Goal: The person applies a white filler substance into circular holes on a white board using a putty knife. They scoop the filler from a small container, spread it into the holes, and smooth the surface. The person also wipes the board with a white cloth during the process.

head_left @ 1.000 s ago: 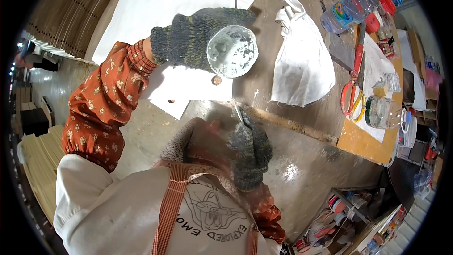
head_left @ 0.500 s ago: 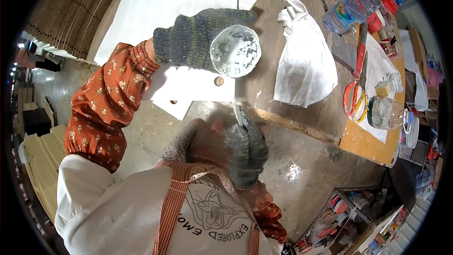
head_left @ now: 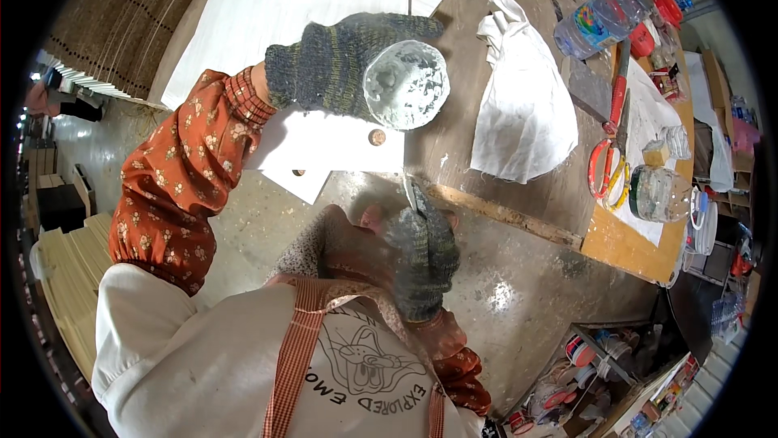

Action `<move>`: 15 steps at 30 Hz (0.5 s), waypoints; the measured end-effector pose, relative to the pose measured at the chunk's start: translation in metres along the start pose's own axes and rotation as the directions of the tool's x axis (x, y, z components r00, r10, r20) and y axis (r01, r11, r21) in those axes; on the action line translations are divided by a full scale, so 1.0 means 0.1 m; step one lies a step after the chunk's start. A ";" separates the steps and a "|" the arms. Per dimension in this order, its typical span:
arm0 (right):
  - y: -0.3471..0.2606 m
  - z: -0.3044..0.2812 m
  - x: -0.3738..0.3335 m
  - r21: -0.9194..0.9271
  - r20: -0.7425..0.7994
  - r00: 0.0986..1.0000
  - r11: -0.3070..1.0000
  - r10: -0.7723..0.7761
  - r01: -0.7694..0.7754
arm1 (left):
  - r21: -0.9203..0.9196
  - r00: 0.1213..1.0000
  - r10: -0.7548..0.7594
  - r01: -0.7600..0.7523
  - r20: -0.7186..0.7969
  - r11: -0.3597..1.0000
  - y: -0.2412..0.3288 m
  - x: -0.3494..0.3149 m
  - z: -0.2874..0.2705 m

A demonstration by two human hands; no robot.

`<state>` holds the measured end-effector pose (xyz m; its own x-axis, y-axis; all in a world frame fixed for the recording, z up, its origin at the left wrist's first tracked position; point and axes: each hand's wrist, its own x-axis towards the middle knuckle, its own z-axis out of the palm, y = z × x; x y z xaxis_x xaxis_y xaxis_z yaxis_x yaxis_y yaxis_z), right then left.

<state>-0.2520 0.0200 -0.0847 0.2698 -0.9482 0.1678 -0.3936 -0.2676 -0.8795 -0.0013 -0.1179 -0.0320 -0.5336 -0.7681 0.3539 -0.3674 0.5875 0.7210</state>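
Note:
My left hand point(head_left: 340, 65), in a dark knitted glove, is raised over the table and grips a round clear plastic container point(head_left: 405, 85) with its bottom turned toward me. My right hand point(head_left: 421, 252), gloved the same way, is low near my chest at the table's near edge and holds a thin pointed tool point(head_left: 411, 195) whose tip points up toward the container. The tool's tip and the container are apart.
White paper sheets point(head_left: 324, 0) cover the brown table point(head_left: 454, 138). A white crumpled bag point(head_left: 523, 106) lies to the right. Further right are red-handled scissors point(head_left: 604, 170), clear plastic bottles point(head_left: 600, 21) and a clear cup point(head_left: 660, 191). Concrete floor and storage bins lie below.
My right hand has slid left and down toward my chest with the tool. My left hand has held the container almost still.

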 end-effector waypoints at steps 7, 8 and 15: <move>-0.07 -0.22 0.13 -0.311 -0.017 0.939 0.895 -0.343 0.321 | 0.102 1.000 -0.012 0.014 -0.018 0.995 -0.04 0.00 0.02; -0.09 -0.26 0.15 -0.357 -0.017 0.919 0.861 -0.393 0.362 | -0.002 0.996 -0.090 0.090 -0.025 0.996 -0.03 0.00 0.02; -0.26 -0.42 0.38 -0.046 0.102 0.988 0.991 -0.117 0.123 | 0.000 0.986 -0.154 0.154 0.066 0.988 0.01 -0.04 -0.01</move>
<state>-0.2681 -0.0161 -0.0368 0.4026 -0.8877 0.2234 -0.3974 -0.3893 -0.8309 0.0015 -0.1150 -0.0322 -0.5198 -0.8309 0.1986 -0.4455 0.4620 0.7669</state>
